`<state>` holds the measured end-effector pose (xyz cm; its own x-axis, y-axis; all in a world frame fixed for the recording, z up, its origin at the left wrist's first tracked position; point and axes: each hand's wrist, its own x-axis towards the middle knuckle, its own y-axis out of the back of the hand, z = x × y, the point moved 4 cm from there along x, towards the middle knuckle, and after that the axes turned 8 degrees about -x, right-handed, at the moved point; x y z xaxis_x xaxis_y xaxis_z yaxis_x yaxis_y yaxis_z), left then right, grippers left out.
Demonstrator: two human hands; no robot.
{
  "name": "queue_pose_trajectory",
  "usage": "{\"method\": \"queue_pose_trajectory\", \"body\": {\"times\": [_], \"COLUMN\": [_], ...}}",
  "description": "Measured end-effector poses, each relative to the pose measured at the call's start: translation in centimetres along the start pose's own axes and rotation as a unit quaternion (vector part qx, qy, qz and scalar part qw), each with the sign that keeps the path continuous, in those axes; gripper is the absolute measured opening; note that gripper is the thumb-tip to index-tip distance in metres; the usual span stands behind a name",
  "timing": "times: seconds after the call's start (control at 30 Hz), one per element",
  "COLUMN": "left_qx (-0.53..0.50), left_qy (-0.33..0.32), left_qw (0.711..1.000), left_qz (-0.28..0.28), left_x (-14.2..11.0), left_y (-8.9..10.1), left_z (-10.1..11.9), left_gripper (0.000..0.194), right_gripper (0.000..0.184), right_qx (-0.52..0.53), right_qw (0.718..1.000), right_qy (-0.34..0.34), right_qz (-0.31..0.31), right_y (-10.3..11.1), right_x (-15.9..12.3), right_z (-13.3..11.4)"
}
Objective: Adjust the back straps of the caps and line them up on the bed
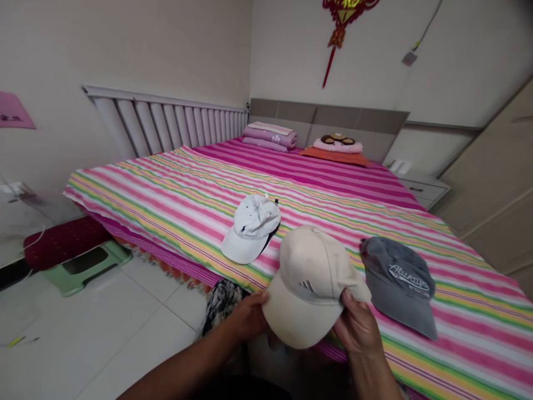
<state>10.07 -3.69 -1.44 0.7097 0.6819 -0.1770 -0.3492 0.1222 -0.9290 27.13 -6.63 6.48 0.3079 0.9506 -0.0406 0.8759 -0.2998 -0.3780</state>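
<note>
Between my two hands is a beige baseball cap [310, 272] with a small dark striped logo, its brim towards me and tilted down to the left. My left hand [250, 315] grips the brim's left edge, its fingers partly hidden underneath. At the cap's right side, my right hand [358, 325] is closed on the lower edge, thumb on the outside. A white cap [252, 225] with a small dark emblem lies on the striped bed sheet [166, 191], left of and beyond the beige one. To the right lies a grey cap [398, 280] with white lettering.
Folded purple bedding [270, 138] and a pink pillow [338, 146] on an orange cloth lie near the headboard [353, 119]. A white railing [166, 119] runs along the left wall. On the floor at left stands a green stool [83, 272] beside a dark red roll [70, 241].
</note>
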Motion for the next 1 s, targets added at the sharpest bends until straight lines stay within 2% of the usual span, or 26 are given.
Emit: {"method": "queue_pose_trajectory", "body": {"times": [0.13,0.23,0.37,0.43,0.57,0.67,0.8,1.0], "left_qx": [-0.021,-0.03,-0.043,-0.045,-0.032,0.016,0.1,0.149], "left_qy": [-0.004,-0.024,-0.033,-0.049,-0.075,-0.082,-0.046,-0.034], "left_qw": [1.0,0.997,0.989,0.988,0.99,0.993,0.994,0.988], "left_qz": [0.021,0.066,0.134,0.142,0.116,0.077,0.013,0.021], "left_x": [1.8,2.8,3.0,2.7,1.9,1.5,1.1,0.7], "left_y": [-0.1,-0.5,-1.0,-1.4,-2.4,-3.1,-4.1,-4.9], "left_z": [1.8,3.4,5.0,5.6,6.3,6.7,6.6,6.5], "left_gripper": [0.024,0.026,0.022,0.021,0.015,0.018,0.028,0.029], "right_gripper": [0.065,0.059,0.048,0.048,0.059,0.06,0.053,0.036], "right_qx": [0.005,0.007,0.022,0.018,0.014,0.014,0.006,-0.037], "right_qw": [0.999,0.997,0.996,0.995,0.997,0.997,0.995,0.992], "right_qy": [-0.042,-0.064,-0.082,-0.097,-0.072,-0.069,-0.093,-0.119], "right_qz": [-0.025,-0.036,-0.024,-0.032,-0.024,-0.02,-0.031,-0.035], "right_y": [0.6,1.1,1.9,2.1,2.6,3.1,3.5,4.6], "right_x": [-0.7,-0.9,-1.1,-1.3,-1.3,-1.3,-1.9,-3.0], "right_z": [0.7,1.0,1.4,1.7,1.5,1.4,1.4,1.5]}}
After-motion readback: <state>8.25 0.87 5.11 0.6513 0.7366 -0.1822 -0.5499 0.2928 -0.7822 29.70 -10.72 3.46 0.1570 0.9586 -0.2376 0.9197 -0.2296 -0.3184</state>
